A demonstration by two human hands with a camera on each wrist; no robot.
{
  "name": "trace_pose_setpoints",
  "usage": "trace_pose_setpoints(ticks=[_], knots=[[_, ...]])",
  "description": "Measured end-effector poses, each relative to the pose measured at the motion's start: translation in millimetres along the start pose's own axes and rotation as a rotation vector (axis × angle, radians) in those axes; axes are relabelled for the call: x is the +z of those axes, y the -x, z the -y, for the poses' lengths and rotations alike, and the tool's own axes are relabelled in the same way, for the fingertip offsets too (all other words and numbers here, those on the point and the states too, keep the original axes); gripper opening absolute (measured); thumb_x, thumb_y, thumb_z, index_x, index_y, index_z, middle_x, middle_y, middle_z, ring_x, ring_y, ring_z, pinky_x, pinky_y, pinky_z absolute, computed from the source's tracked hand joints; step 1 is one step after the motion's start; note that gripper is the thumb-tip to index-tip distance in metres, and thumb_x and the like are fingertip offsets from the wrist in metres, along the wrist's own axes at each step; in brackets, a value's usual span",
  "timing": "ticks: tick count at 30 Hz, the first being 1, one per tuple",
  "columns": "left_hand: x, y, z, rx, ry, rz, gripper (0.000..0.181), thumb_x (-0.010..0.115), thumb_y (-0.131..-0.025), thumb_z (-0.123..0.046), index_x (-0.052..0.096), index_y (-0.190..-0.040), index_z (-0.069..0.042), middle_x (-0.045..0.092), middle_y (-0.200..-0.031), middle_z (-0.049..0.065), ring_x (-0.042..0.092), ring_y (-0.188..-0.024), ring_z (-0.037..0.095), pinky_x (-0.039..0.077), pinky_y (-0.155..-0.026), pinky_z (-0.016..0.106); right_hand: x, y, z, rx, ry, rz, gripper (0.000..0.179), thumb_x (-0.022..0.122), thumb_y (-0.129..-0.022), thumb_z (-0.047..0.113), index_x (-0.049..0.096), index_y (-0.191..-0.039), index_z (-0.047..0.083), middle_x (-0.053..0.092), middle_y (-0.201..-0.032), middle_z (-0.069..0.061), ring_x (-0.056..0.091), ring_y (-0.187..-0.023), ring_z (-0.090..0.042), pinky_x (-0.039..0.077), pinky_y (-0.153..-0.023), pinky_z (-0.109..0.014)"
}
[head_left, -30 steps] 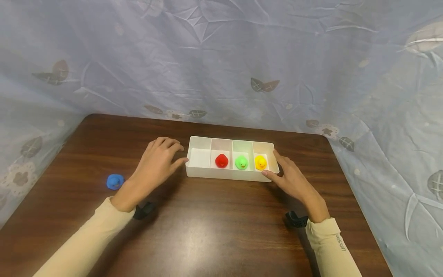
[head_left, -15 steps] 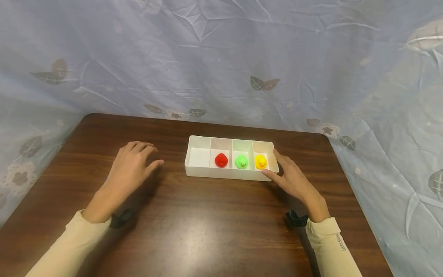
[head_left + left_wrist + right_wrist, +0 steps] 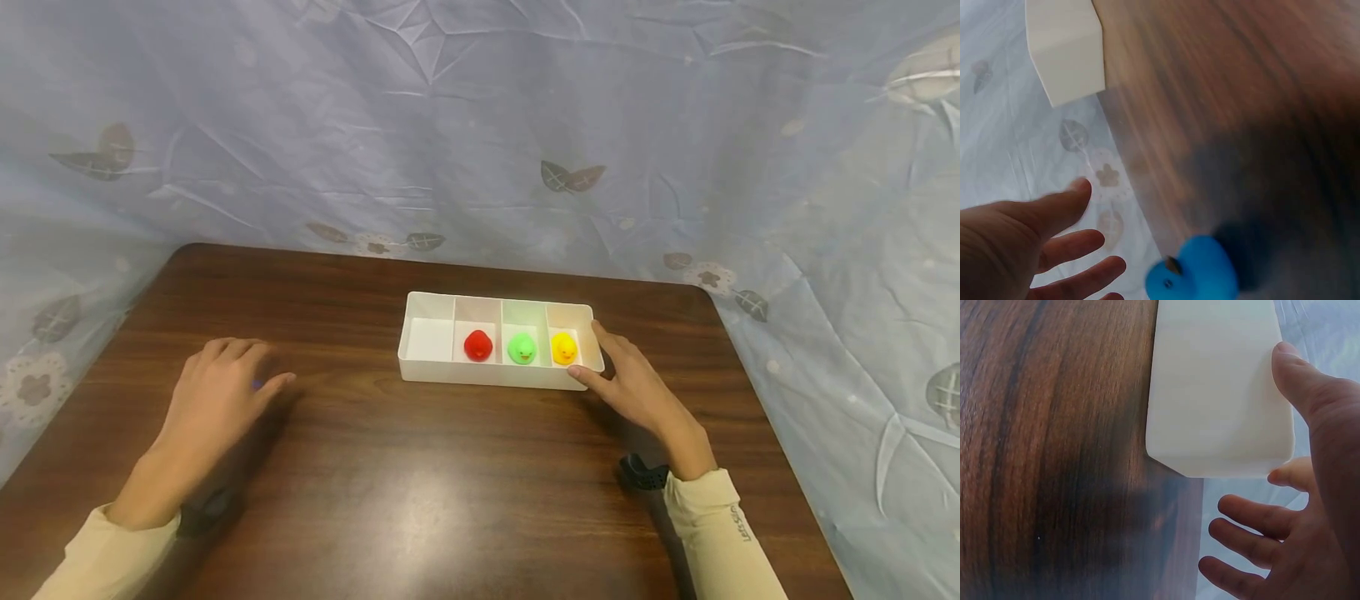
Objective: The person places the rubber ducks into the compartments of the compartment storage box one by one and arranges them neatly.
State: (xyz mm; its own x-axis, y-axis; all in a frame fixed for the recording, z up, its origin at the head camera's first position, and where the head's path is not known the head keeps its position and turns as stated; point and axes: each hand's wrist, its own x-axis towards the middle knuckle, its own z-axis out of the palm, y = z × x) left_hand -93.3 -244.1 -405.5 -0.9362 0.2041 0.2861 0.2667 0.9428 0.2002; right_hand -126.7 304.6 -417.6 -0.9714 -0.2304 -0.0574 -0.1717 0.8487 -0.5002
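Note:
The blue rubber duck [image 3: 1194, 272] sits on the table below the fingers of my left hand [image 3: 213, 400]. In the head view this hand hides nearly all of it. My left hand hovers with spread, relaxed fingers, apart from the duck. A white divided box [image 3: 491, 375] stands in the middle of the table. My right hand [image 3: 637, 387] holds its right end, thumb at the front wall and index finger at the end wall; the other fingers hang loose. Inside are a red duck [image 3: 477, 346], a green duck [image 3: 522, 348] and a yellow duck [image 3: 564, 348], each in its own compartment. The leftmost compartment holds nothing.
The dark wooden table [image 3: 360, 450] has rounded far corners. A pale patterned cloth [image 3: 480, 125] hangs behind it and along both sides. A black wrist strap [image 3: 643, 473] shows on the right wrist.
My left hand has moved left and nearer, from beside the box's left end to over the blue duck. My right hand stays at the box, and the other ducks have not moved.

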Motion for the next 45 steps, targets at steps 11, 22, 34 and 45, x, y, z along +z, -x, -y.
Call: trace_pose_setpoints(ticks=[11, 22, 34, 45], knots=[[-2.2, 22.9, 25.5, -0.064, -0.013, 0.049, 0.048, 0.084, -0.092, -0.028, 0.068, -0.122, 0.007, 0.068, -0.124, 0.037, 0.056, -0.119, 0.062, 0.043, -0.096, 0.079, -3.7, 0.2, 2.8, 0.003, 0.015, 0.000, 0.098, 0.066, -0.102, 0.057, 0.018, -0.170, 0.005, 0.033, -0.171, -0.028, 0.033, -0.158, -0.051, 0.032, -0.125, -0.070], [2.9, 32.6, 36.6, -0.074, -0.007, 0.007, 0.046, 0.087, -0.089, -0.031, 0.071, -0.118, 0.000, 0.072, -0.115, 0.033, 0.061, -0.107, 0.060, 0.047, -0.082, 0.075, -3.6, -0.4, 2.4, -0.002, 0.023, -0.006, 0.098, 0.066, -0.102, 0.057, 0.019, -0.170, 0.005, 0.034, -0.171, -0.027, 0.034, -0.157, -0.050, 0.032, -0.125, -0.070], [5.5, 34.4, 36.0, -0.068, 0.005, -0.011, 0.045, 0.087, -0.088, -0.025, 0.068, -0.116, 0.006, 0.071, -0.115, 0.036, 0.061, -0.107, 0.061, 0.046, -0.084, 0.076, -2.0, 0.2, 1.0, 0.007, 0.025, -0.002, 0.098, 0.065, -0.102, 0.059, 0.019, -0.171, 0.007, 0.033, -0.171, -0.028, 0.034, -0.157, -0.050, 0.033, -0.125, -0.070], [4.5, 17.4, 24.0, -0.043, 0.033, -0.013, 0.046, 0.086, -0.090, -0.026, 0.069, -0.117, 0.006, 0.071, -0.119, 0.035, 0.061, -0.111, 0.061, 0.046, -0.088, 0.076, -2.4, 0.9, 1.2, -0.001, 0.028, -0.002, 0.098, 0.065, -0.102, 0.058, 0.019, -0.170, 0.005, 0.034, -0.170, -0.028, 0.035, -0.157, -0.050, 0.033, -0.126, -0.069]])
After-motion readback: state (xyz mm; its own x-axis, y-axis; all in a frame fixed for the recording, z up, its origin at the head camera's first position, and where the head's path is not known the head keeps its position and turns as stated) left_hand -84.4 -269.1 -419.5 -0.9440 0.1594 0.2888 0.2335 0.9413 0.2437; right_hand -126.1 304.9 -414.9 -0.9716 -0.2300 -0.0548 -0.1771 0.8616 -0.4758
